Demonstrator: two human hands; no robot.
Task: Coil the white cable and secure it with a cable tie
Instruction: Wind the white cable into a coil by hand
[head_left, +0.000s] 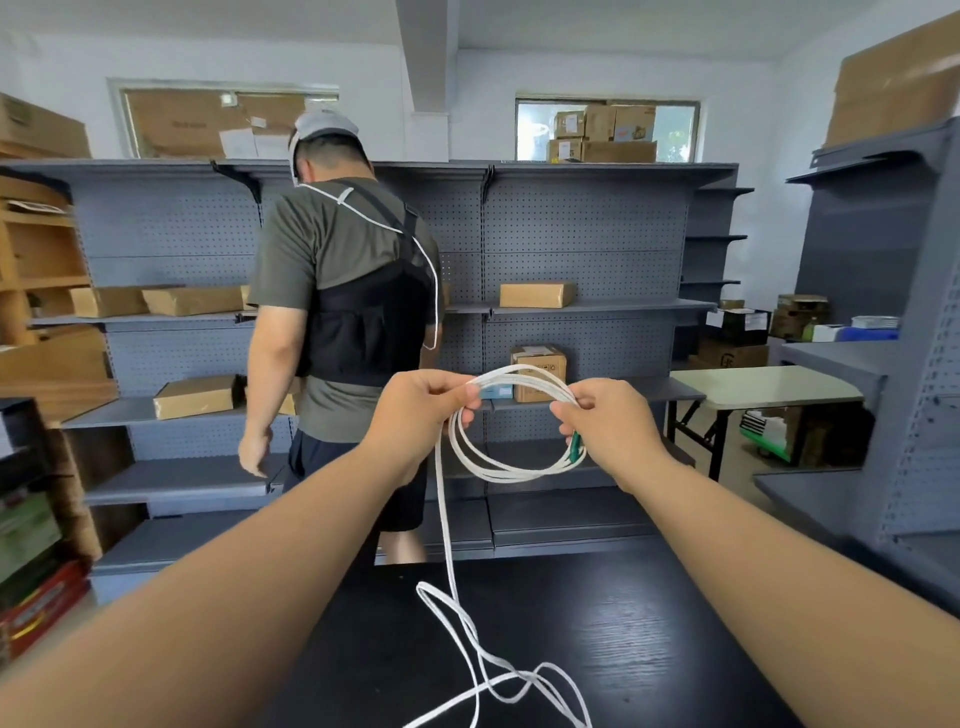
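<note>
Where it is gathered between the two hands, the white cable is a thin, flat-looking cord wound into a roundish coil, held in the air above the far edge of the black table. One cable shows, with one coil of several turns, lying too close together to count surely. One green connector pokes out at the coil's right side. From the coil's left side a single strand drops straight down to the tabletop, where the slack lies in a few loose, crossing loops at the near edge.

On the upper left of the coil, the left hand has its fingers curled and pinches the bundled turns against the thumb. On the upper right, the right hand closes thumb and forefinger on the strands, its other fingers curled beside the green connector.

Beyond the table a person stands, back turned, at grey pegboard shelves. Two cardboard boxes sit in the right bay.
</note>
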